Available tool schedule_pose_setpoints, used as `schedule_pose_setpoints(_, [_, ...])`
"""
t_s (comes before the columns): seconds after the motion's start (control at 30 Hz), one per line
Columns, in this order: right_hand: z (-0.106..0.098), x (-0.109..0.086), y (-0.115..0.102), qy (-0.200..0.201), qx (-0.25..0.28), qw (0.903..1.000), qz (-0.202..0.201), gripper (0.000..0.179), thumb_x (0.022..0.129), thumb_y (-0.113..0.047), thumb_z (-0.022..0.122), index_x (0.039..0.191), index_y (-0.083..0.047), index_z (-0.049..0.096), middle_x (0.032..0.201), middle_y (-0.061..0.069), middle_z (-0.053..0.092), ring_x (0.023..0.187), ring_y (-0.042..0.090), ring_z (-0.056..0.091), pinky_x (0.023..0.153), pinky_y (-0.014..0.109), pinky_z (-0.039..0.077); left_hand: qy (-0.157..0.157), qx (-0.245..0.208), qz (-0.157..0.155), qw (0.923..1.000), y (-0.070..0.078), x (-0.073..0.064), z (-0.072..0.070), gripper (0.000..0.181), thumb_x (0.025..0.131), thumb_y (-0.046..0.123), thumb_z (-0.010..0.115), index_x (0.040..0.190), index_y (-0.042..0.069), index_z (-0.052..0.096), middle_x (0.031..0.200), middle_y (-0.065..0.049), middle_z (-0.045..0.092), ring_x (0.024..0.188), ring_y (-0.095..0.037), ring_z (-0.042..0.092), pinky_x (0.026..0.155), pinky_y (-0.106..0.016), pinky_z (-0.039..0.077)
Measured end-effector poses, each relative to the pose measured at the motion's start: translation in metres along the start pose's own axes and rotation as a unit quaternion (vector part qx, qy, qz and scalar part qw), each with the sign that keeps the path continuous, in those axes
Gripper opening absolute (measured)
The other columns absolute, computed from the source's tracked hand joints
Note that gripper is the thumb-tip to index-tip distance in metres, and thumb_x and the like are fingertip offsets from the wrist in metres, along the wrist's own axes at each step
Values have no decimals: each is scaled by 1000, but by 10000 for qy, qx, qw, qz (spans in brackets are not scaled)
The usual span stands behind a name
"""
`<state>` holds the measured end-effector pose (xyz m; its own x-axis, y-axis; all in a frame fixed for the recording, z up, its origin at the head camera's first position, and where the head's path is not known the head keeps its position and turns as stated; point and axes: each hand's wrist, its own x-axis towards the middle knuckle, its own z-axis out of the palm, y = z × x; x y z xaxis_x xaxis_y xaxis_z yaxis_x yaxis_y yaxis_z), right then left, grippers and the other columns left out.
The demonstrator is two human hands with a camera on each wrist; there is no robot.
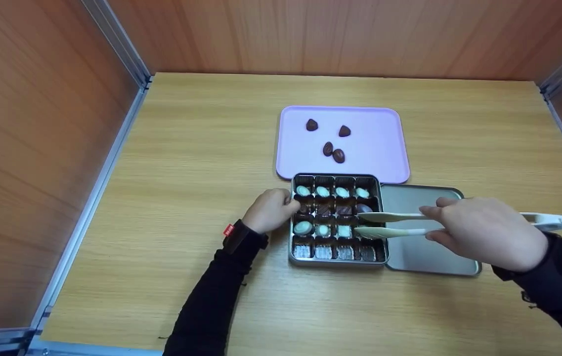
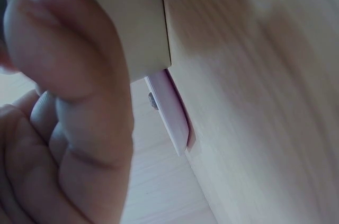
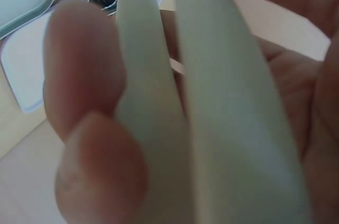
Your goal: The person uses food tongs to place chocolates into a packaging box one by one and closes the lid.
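The left hand [image 1: 270,211] pinches a square silver metal box [image 1: 338,264]; the right hand [image 1: 488,231] holds long pale-green plastic tongs [image 1: 397,217].

Tin [image 1: 340,264], one: rectangular, grey metal, open, flat on its base; lid [image 1: 431,257] laid flat along its right side. Brown insert [image 1: 324,248], four cells by four, within the tin; pale green sweets [image 1: 323,191] and brown sweets [image 1: 344,210] seated there. Tongs [image 1: 399,217], one pair: pale green, sideways across the tin's right rim, tips parted over its right-hand column.
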<state>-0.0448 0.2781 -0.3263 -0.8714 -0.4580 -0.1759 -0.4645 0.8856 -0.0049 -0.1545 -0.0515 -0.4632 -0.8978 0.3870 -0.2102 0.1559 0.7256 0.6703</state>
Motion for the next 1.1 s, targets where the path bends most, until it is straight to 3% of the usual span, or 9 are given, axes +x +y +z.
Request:
schedule_pose_setpoints(0.17, [-3,6,9,-259,192,9995,-23,40,82,-29,75,115,-6,71,79,-1,62,50,4,39,42,23,34,-14,-9,-15,10000,0,0,0,31,88,27,53,63,19,38,61,6,37,57,-13,38,56,-27,32])
schedule_pose_setpoints(0.33, [-13,23,33,-562,1003,9934,53,40,88,-28,69,121,-5,67,99,7,72,63,6,53,55,27,47,-7,-39,-12,10000,0,-1,-1,31,88,26,53,62,18,38,62,6,37,57,-13,38,56,-27,32])
schedule_pose_setpoints(0.47, [-7,50,53,-275,1337,9896,453,45,93,-28,64,127,0,62,100,10,69,68,14,54,57,32,44,24,-47,-5,10000,0,-1,0,31,88,25,53,62,18,37,61,6,36,56,-13,37,56,-27,32])
schedule_pose_setpoints(0.63, [19,88,65,101,1540,9831,982,39,95,-29,59,121,0,64,82,7,63,64,19,50,55,32,36,53,-25,26,10000,0,-1,1,31,87,26,53,62,19,37,61,6,36,57,-12,38,55,-27,31])
schedule_pose_setpoints(0.87, [47,115,52,195,1677,9809,970,23,94,-27,59,90,-4,61,63,2,50,56,19,45,51,31,32,16,21,87,10000,1,-1,4,31,88,25,53,62,18,37,61,6,36,56,-12,38,55,-26,31])
schedule_pose_setpoints(1.1, [58,118,34,691,1215,9826,1224,20,91,-21,62,82,-3,59,64,9,54,54,24,48,47,33,31,-29,-63,0,10000,2,-2,4,30,88,26,53,63,18,39,62,6,38,57,-13,39,56,-27,33])
